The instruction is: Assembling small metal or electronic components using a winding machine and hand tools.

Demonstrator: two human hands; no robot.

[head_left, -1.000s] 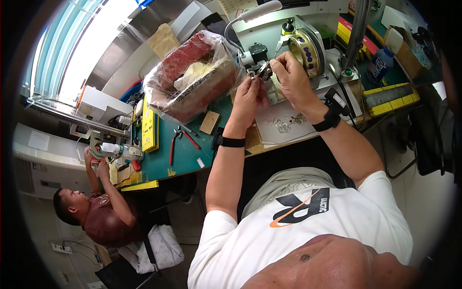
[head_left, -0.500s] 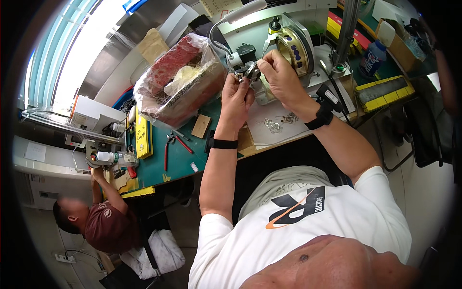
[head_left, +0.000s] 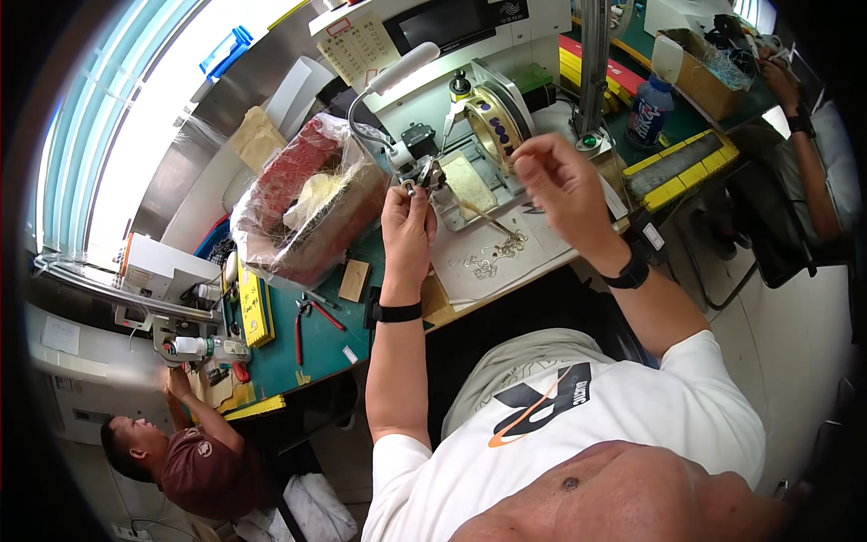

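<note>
Small metal clamp (head_left: pixel 433 175) at machine front, left of a smooth gold ring wheel (head_left: pixel 495 125). Left hand (head_left: pixel 405 226) closed on clamp's near end, thumb against fingers. Right hand (head_left: pixel 564 191) raised, apart from clamp, fingers curled; can't tell if it pinches anything. Below: thin, tangled silvery chains (head_left: pixel 479 267) on flat white sheet (head_left: pixel 542 246). Left: red box (head_left: pixel 284 256), wrinkled clear plastic lining; red-handled pliers (head_left: pixel 300 339) on green benchtop (head_left: pixel 282 348). Far left: window slats (head_left: pixel 90 117), seated co-worker (head_left: pixel 203 470).
</note>
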